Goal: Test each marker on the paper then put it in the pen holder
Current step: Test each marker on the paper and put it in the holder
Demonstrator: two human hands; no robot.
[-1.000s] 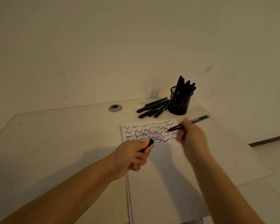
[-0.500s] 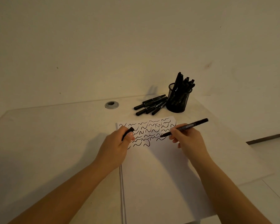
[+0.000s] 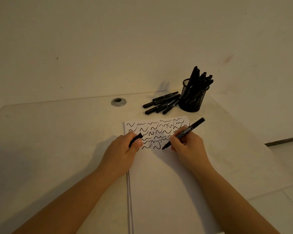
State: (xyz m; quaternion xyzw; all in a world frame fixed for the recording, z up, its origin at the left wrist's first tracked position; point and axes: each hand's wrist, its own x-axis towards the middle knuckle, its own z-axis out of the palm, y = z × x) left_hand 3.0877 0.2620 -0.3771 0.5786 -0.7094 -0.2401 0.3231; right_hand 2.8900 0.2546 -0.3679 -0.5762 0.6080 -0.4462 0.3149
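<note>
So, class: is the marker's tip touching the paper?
Touching, as far as the head view shows: the right hand holds the marker slanted down, its tip meeting the paper after the last squiggle, no gap visible.

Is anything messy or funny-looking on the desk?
Not really. A few markers lie in a loose pile beside the holder, probably waiting for their test. The paper has only squiggles. Nothing looks spilled or broken.

I am sitting at what looks like an office or study desk (image 3: 57,141): pale, pushed against a bare wall (image 3: 108,39), with a round cable grommet (image 3: 118,102) at its far edge. A mesh pen holder (image 3: 192,100) full of markers stands far right, beside loose markers (image 3: 161,103) and paper (image 3: 167,191).
</note>
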